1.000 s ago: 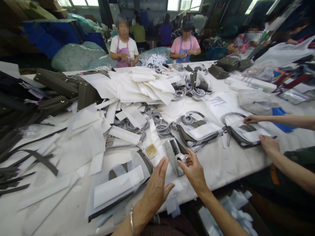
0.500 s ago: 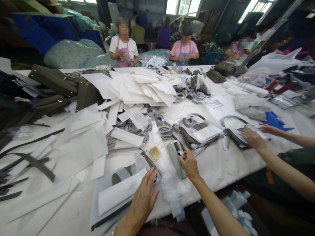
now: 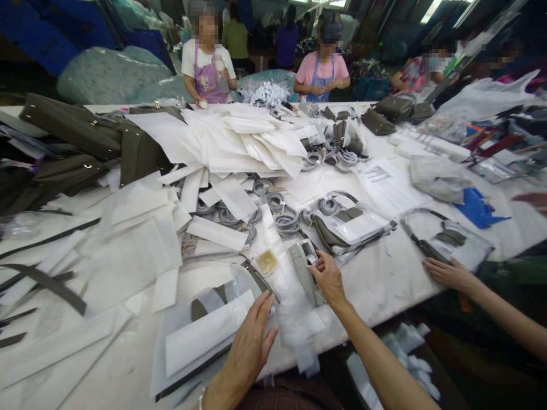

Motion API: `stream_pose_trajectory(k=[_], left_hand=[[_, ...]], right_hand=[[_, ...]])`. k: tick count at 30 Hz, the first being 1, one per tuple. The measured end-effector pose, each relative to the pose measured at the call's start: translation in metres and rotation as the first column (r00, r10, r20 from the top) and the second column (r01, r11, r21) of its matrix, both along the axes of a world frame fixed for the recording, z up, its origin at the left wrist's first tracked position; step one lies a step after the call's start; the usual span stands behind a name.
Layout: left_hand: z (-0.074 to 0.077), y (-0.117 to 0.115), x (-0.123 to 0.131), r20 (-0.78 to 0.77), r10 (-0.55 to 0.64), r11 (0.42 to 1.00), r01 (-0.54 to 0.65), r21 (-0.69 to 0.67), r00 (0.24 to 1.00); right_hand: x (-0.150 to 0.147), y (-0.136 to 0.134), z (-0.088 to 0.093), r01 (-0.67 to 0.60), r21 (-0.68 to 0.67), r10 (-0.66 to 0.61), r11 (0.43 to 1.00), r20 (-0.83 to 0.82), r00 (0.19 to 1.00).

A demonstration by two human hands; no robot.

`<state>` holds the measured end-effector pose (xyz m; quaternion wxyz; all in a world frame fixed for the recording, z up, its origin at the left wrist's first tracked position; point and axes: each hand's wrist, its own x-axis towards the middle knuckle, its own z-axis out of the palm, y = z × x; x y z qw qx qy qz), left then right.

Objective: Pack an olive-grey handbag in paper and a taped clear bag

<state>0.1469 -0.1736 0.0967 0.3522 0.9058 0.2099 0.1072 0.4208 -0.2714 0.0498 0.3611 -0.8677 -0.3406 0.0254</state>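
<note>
My left hand lies with fingers stretched out over the right end of a dark olive bag, which is mostly covered by translucent wrapping. A strip of white paper rests on top of that wrapping. To the right, my right hand has its fingers curled at the upper end of a grey tape dispenser; the exact fingertip contact is partly hidden. Between the two hands runs a band of crumpled white wrapping. A small dish of yellowish stuff sits just beyond my left fingertips.
White paper sheets are heaped mid-table, with coiled grey straps in front. Dark bags pile at the left. Another wrapped bag lies beyond my right hand. A co-worker's hand touches a bag at the right.
My hands keep nearly the same places. The co-worker at the right has turned the bag and shifted both hands. Across the table, the person in the purple apron now holds a bottle.
</note>
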Motion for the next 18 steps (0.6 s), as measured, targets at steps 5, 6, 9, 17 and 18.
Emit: stream_pose_trajectory(k=[5,6,9,17,18], left_hand=[[-0.003,-0.003,0.003,0.019,-0.002,1.000,0.002,-0.007,1.000],[-0.004,-0.003,0.003,0.027,0.001,1.000,-0.001,-0.004,1.000],[-0.006,-0.005,0.004,0.047,0.010,1.000,-0.011,0.008,0.999],[-0.005,-0.010,0.003,0.075,0.006,0.999,-0.009,0.042,0.997],[-0.005,-0.010,0.003,0.072,0.005,0.999,-0.009,0.049,0.997]], right_hand=[[0.000,-0.006,0.003,-0.037,0.005,0.037,0.999,-0.044,0.998],[0.002,-0.008,0.004,-0.052,0.004,0.052,0.999,-0.052,0.997],[0.008,-0.013,0.007,-0.119,-0.004,0.119,0.993,-0.066,0.991],[0.022,-0.014,0.013,-0.253,-0.047,0.255,0.966,0.031,0.966],[0.023,-0.014,0.014,-0.266,-0.059,0.268,0.962,0.043,0.962]])
